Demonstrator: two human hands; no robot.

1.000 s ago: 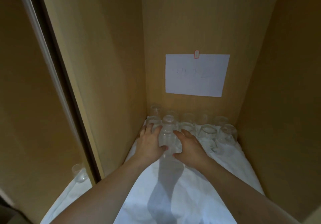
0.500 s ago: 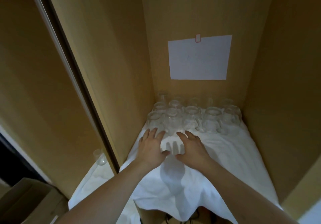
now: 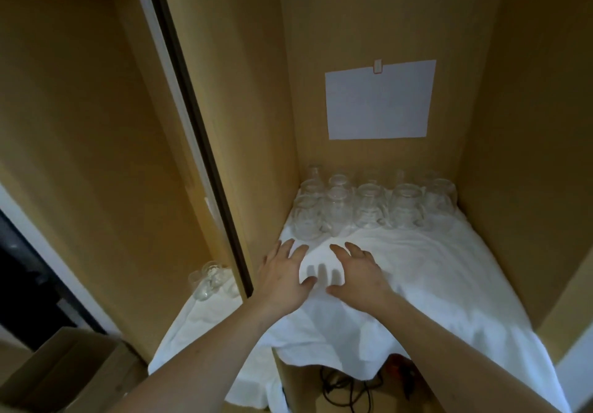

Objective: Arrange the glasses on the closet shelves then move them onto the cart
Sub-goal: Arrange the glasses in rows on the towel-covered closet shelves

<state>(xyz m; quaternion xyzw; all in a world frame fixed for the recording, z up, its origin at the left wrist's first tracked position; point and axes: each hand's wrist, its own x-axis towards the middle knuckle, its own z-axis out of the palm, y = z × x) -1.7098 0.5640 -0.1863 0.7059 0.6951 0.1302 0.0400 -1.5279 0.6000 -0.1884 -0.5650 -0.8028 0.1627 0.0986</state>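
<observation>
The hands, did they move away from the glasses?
Yes. Both the left hand and right hand pulled back from the glasses.

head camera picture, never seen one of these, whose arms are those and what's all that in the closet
There is no machine here. The picture comes from a wide-angle camera worn on a person's head, looking forward and down, so the two bare arms reaching in from the bottom are the wearer's own.

The left hand and the right hand are both open, fingers spread, over a white cloth that covers a closet shelf. Neither holds anything.

At the back of the shelf stands a cluster of clear glasses, in rows against the back wall. A blank-looking sheet of paper is fixed to that wall above them.

In the compartment to the left, past the divider, a few more glasses stand on another white cloth.
</observation>
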